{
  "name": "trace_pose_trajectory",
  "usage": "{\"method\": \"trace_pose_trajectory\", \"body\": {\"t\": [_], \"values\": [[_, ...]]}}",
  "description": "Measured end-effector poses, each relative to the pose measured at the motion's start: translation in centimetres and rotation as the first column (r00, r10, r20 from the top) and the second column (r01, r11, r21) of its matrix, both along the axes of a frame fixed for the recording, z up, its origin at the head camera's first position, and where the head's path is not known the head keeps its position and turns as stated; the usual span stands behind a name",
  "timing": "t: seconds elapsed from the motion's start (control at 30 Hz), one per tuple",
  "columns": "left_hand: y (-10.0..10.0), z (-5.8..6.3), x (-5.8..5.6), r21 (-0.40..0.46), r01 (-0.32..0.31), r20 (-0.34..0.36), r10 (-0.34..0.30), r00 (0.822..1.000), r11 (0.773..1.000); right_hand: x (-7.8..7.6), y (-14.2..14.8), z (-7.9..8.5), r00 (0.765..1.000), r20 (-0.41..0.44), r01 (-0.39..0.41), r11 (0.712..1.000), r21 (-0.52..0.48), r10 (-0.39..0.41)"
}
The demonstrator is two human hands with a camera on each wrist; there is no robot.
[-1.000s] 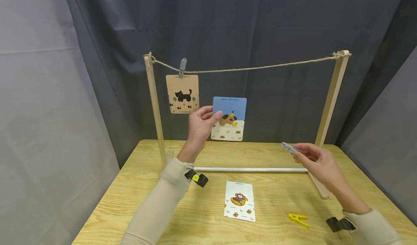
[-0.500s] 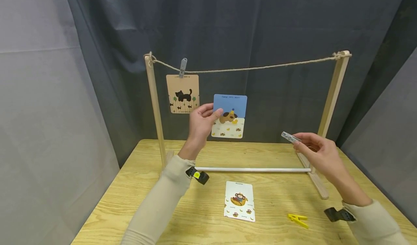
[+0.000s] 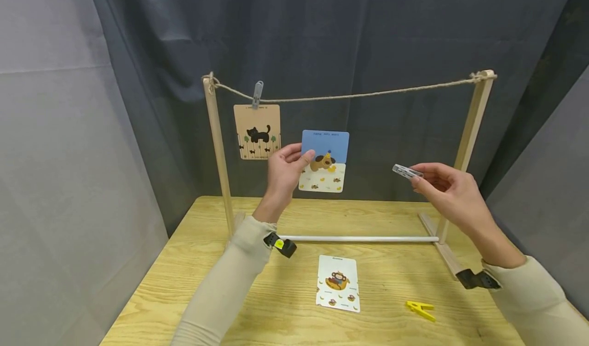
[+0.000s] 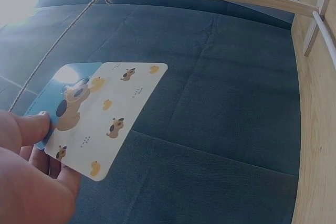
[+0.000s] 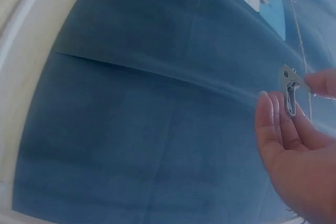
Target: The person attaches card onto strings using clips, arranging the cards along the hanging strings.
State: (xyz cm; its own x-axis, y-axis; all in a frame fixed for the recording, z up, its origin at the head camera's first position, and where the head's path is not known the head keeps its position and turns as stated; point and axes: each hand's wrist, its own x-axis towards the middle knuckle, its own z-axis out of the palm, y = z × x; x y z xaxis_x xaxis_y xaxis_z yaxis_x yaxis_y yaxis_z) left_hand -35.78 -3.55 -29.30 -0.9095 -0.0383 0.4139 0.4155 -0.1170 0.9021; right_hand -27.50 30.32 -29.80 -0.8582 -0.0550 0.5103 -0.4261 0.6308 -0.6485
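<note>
My left hand (image 3: 284, 175) pinches the left edge of a blue and cream card (image 3: 329, 146) with a puppy on it, thumb on the front. The card hangs upright in the air, a little below the string (image 3: 359, 96). In the left wrist view the same card (image 4: 131, 98) tilts away from the thumb. Off to the right, my right hand (image 3: 453, 195) pinches a grey clothespin (image 3: 407, 171) between thumb and fingers, level with the card's lower part. Up close in the right wrist view, the clothespin (image 5: 290, 93) shows its metal spring.
A beige cat card (image 3: 258, 131) hangs from the string by another grey clothespin (image 3: 257, 94). Wooden posts (image 3: 471, 126) hold the string at both ends, with a white rod (image 3: 359, 239) low between them. A monkey card (image 3: 338, 284) and a yellow clothespin (image 3: 420, 309) lie on the table (image 3: 276, 305).
My right hand has risen with the grey clothespin, which has moved slightly left. My left hand has lifted the puppy card a little closer to the string.
</note>
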Motion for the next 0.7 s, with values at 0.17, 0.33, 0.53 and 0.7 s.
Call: {"method": "trace_pose_trajectory", "body": {"t": [0.17, 0.33, 0.53, 0.7], "values": [[0.1, 0.1, -0.1, 0.012, 0.008, -0.004, -0.008, 1.000, 1.000, -0.4, -0.8, 1.6, 0.999, -0.044, 0.014, 1.000, 0.015, -0.014], [0.2, 0.1, -0.2, 0.015, 0.006, 0.002, -0.006, 1.000, 1.000, -1.1, -1.5, 3.0, 0.997, -0.076, 0.011, 1.000, 0.021, -0.009], [0.4, 0.0, -0.6, 0.013, 0.009, 0.002, -0.009, 1.000, 1.000, -1.7, -2.5, 4.9, 0.992, -0.125, -0.018, 1.000, 0.006, 0.018], [0.6, 0.1, -0.7, 0.015, 0.008, 0.001, -0.008, 1.000, 1.000, -2.3, -3.5, 6.7, 0.986, -0.158, -0.051, 0.999, -0.015, 0.048]]}}
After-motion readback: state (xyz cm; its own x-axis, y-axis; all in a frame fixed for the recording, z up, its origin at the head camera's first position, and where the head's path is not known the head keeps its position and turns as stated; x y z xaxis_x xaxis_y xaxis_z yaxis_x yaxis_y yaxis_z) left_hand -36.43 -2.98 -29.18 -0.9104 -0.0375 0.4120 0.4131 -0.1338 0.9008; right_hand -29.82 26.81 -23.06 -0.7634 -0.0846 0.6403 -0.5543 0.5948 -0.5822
